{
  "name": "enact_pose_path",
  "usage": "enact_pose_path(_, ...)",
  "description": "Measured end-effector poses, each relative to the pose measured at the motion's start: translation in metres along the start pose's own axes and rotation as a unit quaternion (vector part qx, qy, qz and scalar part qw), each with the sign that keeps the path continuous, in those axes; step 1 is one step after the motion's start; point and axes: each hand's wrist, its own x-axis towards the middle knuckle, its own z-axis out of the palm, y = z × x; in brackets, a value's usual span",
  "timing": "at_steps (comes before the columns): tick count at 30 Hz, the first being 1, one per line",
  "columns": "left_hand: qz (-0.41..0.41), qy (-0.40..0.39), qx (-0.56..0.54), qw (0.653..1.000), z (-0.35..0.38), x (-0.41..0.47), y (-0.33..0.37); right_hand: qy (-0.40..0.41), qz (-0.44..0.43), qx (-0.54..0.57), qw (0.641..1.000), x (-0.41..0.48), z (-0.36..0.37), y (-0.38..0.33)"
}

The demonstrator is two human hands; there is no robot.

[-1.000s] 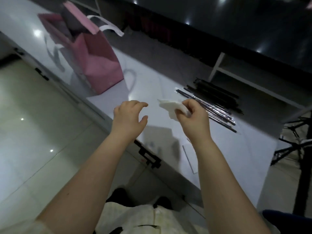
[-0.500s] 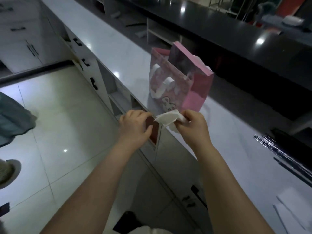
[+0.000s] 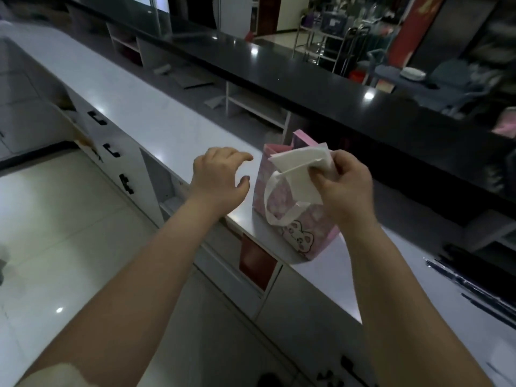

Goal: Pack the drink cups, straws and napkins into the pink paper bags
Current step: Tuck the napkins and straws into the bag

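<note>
A pink paper bag (image 3: 303, 236) with a white handle and a bear print stands upright on the white counter (image 3: 145, 113), its top open. My right hand (image 3: 342, 188) pinches a folded white napkin (image 3: 301, 169) just in front of the bag's mouth. My left hand (image 3: 220, 180) hovers left of the bag, fingers spread and empty, not touching it. Wrapped black straws (image 3: 474, 286) lie on the counter at the far right. What is inside the bag is hidden.
A dark raised counter (image 3: 307, 71) runs behind the white one. Cabinet doors with black handles (image 3: 127, 184) line the front below. A red panel (image 3: 257, 263) sits under the counter edge. A white sheet (image 3: 502, 358) lies at the lower right.
The view swung left from the straws to the bag. My right hand carried the napkin up to the bag's mouth. My left hand opened and moved left of the bag.
</note>
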Motion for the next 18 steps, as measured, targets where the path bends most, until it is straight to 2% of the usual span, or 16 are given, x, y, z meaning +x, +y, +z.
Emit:
enact_pose_path(5, 0.064, 0.003, -0.008, 0.998, 0.012, 0.065, 0.014, 0.032, -0.033, -0.036, 0.998, 0.049, 0.0, -0.003)
enact_pose_path(8, 0.075, -0.008, -0.01, 0.997, 0.031, 0.092, 0.017, 0.038, -0.032, -0.04, 0.998, 0.067, 0.004, 0.014)
enact_pose_path(13, 0.073, -0.076, -0.029, 0.994, 0.066, 0.13, 0.021, 0.006, 0.019, -0.141, 0.99, 0.088, 0.015, 0.054)
enact_pose_path(18, 0.123, -0.161, -0.051, 0.978, 0.098, 0.168, 0.029, -0.028, 0.054, -0.211, 0.976, 0.117, 0.01, 0.079)
